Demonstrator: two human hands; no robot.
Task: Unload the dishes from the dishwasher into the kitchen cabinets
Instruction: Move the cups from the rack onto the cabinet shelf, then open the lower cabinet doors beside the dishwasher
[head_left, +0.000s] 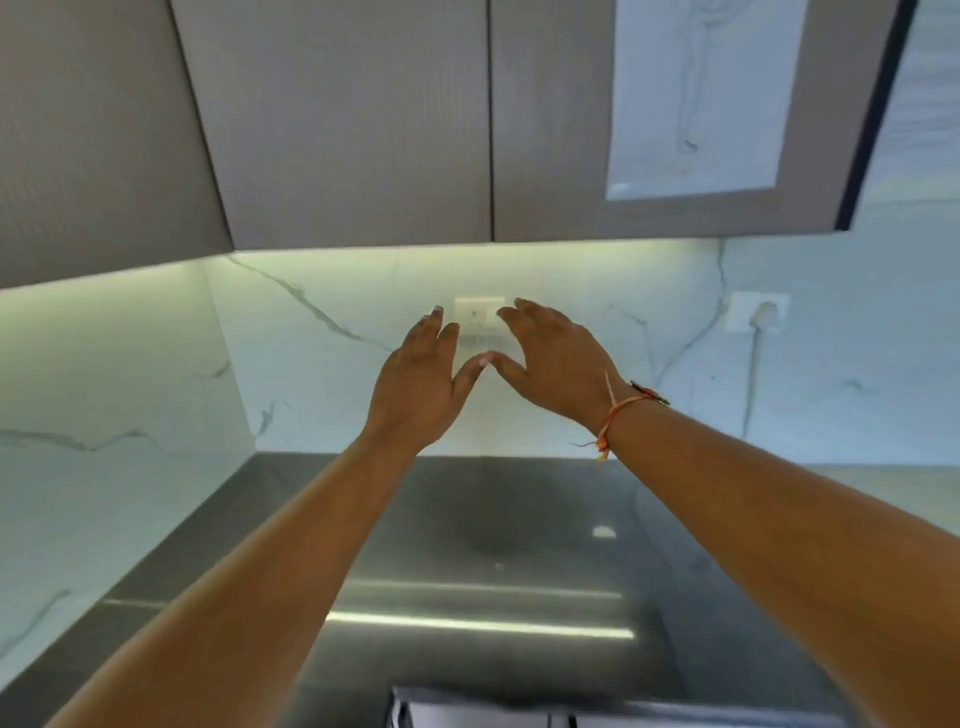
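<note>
Overhead first: at far left we note a corner cabinet (93, 145), door closed, contents hidden.

Left hand (421, 384): raised over the dark worktop (519, 519), back of the hand to us, fingers straight and spread. Grip wide, holding nothing.

Left cabinet door (337, 130): closed, no handle that we can see. It hangs above and beyond the left hand.

The upright seam between the two doors sits almost straight above the gap between the hands, whose thumb tips meet or nearly meet. Each hand is thus nearest its own door, and we judge the lower edges are where a pull would start.

Wall socket (480, 312): on the marble backsplash (311, 364), partly behind the fingertips.

Right hand (556, 364): same height, fingers extended, grip wide and empty. A thread bracelet (618, 415) circles the wrist.

Right cabinet door (550, 130): closed, with a paper sheet (701, 93) stuck to it.

Plugged socket (758, 312): far right on the wall, cord hanging down.

Dishes: none in view, neither in hand nor on the worktop. What the pale edge at the frame's bottom is, we cannot tell. Cabinet interiors unseen.
</note>
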